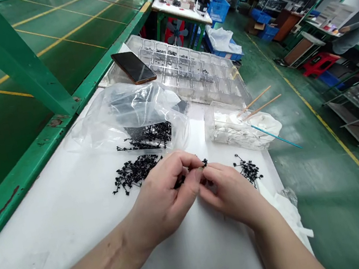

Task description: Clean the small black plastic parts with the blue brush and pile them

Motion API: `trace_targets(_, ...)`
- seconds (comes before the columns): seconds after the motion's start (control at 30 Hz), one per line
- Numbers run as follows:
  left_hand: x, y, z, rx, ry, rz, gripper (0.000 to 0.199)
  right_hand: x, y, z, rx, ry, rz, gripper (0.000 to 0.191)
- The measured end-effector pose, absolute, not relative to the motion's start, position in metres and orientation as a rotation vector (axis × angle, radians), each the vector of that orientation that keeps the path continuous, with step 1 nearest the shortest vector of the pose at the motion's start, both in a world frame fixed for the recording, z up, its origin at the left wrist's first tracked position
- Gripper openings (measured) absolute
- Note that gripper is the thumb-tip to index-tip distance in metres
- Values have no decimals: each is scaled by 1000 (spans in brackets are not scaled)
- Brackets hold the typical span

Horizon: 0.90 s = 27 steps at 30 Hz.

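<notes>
My left hand (171,191) and my right hand (226,188) meet over the white table (59,219), fingertips pinched together. Between them a small black plastic part (205,162) pokes out above the fingers, and more black shows inside the curl of my left hand. A pile of black parts (137,171) lies just beyond my left hand. Further back, an open clear plastic bag (139,100) holds more black parts (152,134). To the right of my right hand sits a smaller cluster of black parts (249,171).
A clear box (212,122) with white material and thin sticks stands at the right edge. Behind are a phone (133,66) and a compartment tray (189,71). A green frame (60,122) runs along the left. People sit at farther tables.
</notes>
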<state>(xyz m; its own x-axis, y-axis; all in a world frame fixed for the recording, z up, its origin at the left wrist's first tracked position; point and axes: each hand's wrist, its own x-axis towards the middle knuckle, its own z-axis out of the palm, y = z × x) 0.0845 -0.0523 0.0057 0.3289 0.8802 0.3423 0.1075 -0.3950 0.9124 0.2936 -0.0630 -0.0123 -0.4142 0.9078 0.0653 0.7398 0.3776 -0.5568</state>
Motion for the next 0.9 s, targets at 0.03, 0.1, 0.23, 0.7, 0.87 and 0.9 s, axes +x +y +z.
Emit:
trace_targets(0.03, 85, -53, 6, 1758, 882, 1150, 10, 296, -64, -10, -1411, -2197, 715, 14)
trace_targets(0.1, 85, -53, 7, 1788, 879, 1155, 10, 300, -66, -6, -1301, -1961, 841, 15)
trace_targets(0.23, 88, -52, 7, 1833, 853, 1164, 10, 305, -71, 0, -1077, -1487, 924, 15)
trace_targets(0.7, 96, -53, 0, 1871, 757, 1025, 13, 303, -81, 4, -1003, -1454, 860, 23)
trace_targets(0.87, 95, -54, 0, 1877, 750, 1022, 13, 302, -82, 5, -1027, -1477, 845, 24)
trace_targets(0.9, 95, -54, 0, 1877, 749, 1020, 13, 302, -82, 6, -1031, -1486, 835, 24)
